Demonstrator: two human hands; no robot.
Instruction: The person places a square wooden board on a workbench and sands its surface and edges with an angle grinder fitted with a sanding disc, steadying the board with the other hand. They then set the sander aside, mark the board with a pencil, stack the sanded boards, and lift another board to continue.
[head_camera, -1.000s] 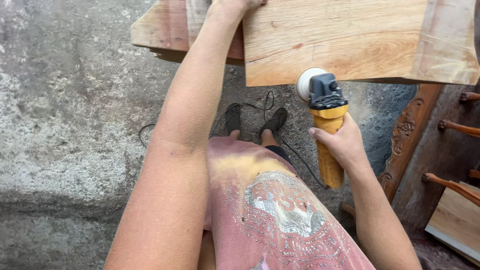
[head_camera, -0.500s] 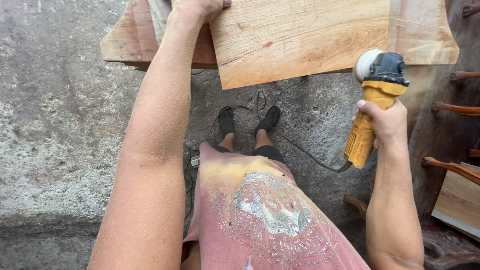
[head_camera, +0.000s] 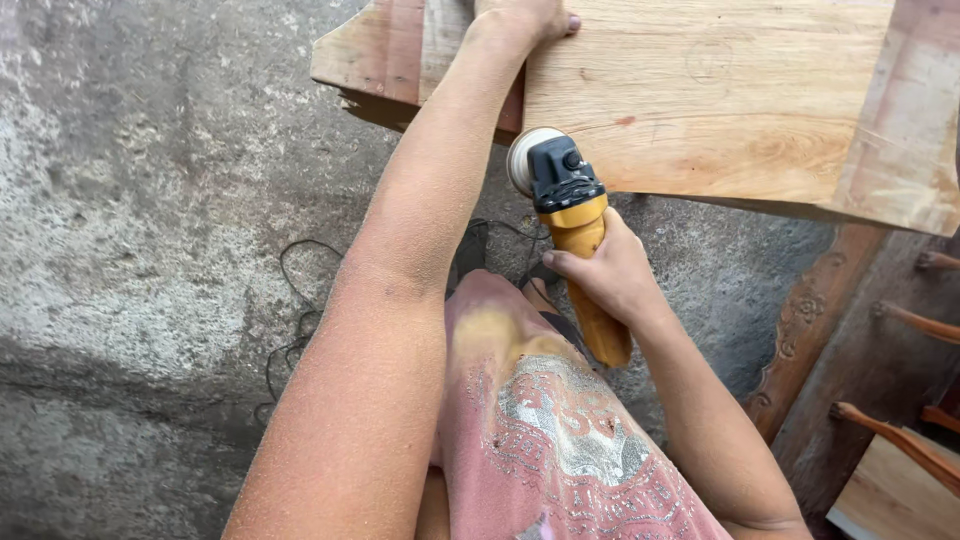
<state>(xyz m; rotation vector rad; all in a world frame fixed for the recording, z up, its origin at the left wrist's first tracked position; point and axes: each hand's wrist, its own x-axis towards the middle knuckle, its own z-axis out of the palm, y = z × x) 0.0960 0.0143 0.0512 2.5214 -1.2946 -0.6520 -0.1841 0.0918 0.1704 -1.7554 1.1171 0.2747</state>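
A wide pale wooden board (head_camera: 720, 100) lies across the top of the head view, resting on darker planks (head_camera: 370, 55). My left hand (head_camera: 525, 15) presses flat on the board's left part, the arm stretched out and dusted with sawdust. My right hand (head_camera: 610, 275) grips the yellow handle of an angle grinder (head_camera: 570, 215) with a black head. Its white sanding disc (head_camera: 525, 160) sits against the board's near edge at the left corner.
Rough grey concrete floor (head_camera: 150, 230) spreads to the left, with a thin black cable (head_camera: 300, 300) looping across it. Carved dark wooden furniture parts (head_camera: 810, 330) and rails (head_camera: 900, 430) stand at the right. My feet in dark sandals are partly hidden under the grinder.
The grinder has swung from the board's right end back to its near left edge. The view has shifted, so the board now lies farther right.
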